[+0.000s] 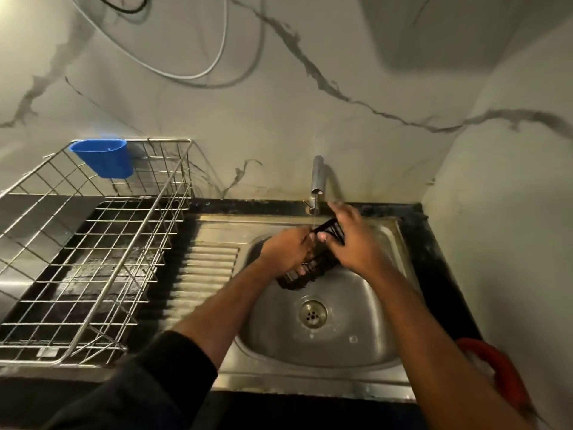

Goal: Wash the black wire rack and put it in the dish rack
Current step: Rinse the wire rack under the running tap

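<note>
**Rinse every side under the tap**

The dish rack [93, 243] waits on the left. The left hand [286, 248] grips the black wire rack [313, 265] over the sink [356, 346]. The right hand [347, 240] holds it too, fingers curled. Turn it slowly so water reaches everywhere.

Black wire rack [313, 265]: small, elongated grid of dark bars, held tilted over the sink basin [347, 346], far end raised toward the tap [317, 178], near end lower. A thin stream of water meets its upper end. Partly hidden by the hands gripping it.

Dish rack [93, 243]: silver wire basket, upright on the counter to the left of the basin, with a blue plastic cup [104, 158] hung on its back rim.
</note>
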Tool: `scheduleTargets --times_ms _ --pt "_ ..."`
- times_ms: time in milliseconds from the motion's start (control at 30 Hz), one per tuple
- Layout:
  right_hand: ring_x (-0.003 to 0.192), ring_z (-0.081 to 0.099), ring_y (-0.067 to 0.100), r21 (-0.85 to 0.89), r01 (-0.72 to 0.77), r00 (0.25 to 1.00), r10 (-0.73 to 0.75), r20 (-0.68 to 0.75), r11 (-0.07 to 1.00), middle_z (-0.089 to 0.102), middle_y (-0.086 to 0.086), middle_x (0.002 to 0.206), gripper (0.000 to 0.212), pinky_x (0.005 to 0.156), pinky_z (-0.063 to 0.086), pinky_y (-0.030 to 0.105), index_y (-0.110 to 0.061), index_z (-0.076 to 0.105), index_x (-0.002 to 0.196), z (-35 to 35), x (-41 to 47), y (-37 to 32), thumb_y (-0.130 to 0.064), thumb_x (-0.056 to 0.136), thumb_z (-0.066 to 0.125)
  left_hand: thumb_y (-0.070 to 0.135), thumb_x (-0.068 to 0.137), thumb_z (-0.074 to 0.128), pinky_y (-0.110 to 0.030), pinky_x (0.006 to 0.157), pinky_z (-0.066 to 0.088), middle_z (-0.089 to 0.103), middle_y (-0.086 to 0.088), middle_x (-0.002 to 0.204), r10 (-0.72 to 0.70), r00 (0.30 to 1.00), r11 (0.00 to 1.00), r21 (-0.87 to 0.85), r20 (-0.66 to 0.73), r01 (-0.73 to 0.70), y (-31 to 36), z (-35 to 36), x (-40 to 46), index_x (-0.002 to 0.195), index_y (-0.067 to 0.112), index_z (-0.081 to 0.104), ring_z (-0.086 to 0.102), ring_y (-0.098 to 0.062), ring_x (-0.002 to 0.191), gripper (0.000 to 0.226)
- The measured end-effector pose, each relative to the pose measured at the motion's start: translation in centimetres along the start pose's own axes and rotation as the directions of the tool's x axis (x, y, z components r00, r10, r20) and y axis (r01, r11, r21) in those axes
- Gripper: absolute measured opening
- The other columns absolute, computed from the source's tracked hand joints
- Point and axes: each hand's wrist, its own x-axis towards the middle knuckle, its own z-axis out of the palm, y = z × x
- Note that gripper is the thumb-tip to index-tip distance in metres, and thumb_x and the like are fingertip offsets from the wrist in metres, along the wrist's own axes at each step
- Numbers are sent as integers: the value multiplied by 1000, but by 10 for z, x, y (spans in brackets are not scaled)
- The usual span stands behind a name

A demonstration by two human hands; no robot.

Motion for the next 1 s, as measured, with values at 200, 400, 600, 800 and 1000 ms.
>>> scheduleTargets --times_ms 200,400,600,800,1000 --pt "133 42 19 -324 126 985 -79 156 938 57 -7 134 62 108 33 45 -34 56 129 -3 1 9 -68 78 63 42 108 36 -43 95 47 68 -10 128 171 984 944 278 49 -178 5 -8 0 142 22 47 64 -32 116 41" --pt "92 54 11 8 41 998 -41 36 999 60 -7 97 22 65 31 14 -24 64 99 4 -11 6 -34 83 76 33 105 49 -38 80 58 73 0 102 295 934 952 -22 -202 -306 -8 4 -12 122 20 46 71 -19 91 22" --pt "94 51 4 125 101 994 -106 34 987 60 -14 90 19 72 33 10 -27 65 85 6 -36 0 -25 76 81 51 98 56 -36 92 49 53 -2 121 -475 836 757 -612 -275 229 -50 20 -1 125 15 55 55 -19 111 45" --pt "96 53 10 206 174 982 -155 -106 963 59 -16 89 22 84 43 19 -18 69 82 17 -68 22 -28 68 84 46 84 71 -63 74 58 59 -24 136 -496 564 12 -643 661 765 -94 52 1 141 11 51 63 -50 111 69" --pt "95 60 18 213 134 990 -121 -70 968 66 -10 88 25 90 47 28 -20 70 78 24 -78 50 -40 65 80 -10 97 39 -41 44 60 60 -21 96 -605 677 203 -741 419 640 -56 68 -1 123 -5 51 65 -32 68 30"
